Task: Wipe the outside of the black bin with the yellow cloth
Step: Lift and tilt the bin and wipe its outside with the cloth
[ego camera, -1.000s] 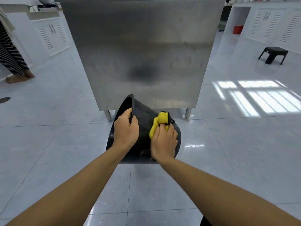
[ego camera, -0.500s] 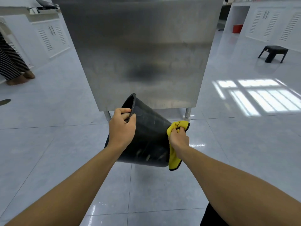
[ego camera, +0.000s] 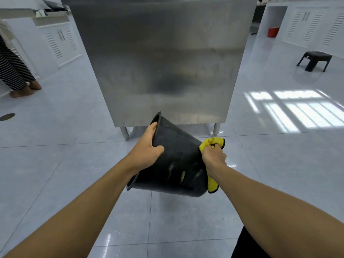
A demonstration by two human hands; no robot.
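The black bin is held tipped on its side above the floor, its open mouth facing left and its base to the right. My left hand grips the bin's rim, fingers curled inside the mouth. My right hand is closed on the yellow cloth, pressing it against the base end of the bin. Part of the cloth hangs down below my wrist at the bin's lower right corner. Pale streaks show on the bin's side wall.
A tall stainless steel cabinet on short legs stands right behind the bin. White cupboards and a person's striped trouser legs are at the left. A black stool and a red bucket are at the far right. Glossy tiled floor surrounds me.
My right hand slid the cloth from the top of the bin's side across to its base end. The bin tilted a little more, and my left hand kept hold of the rim.
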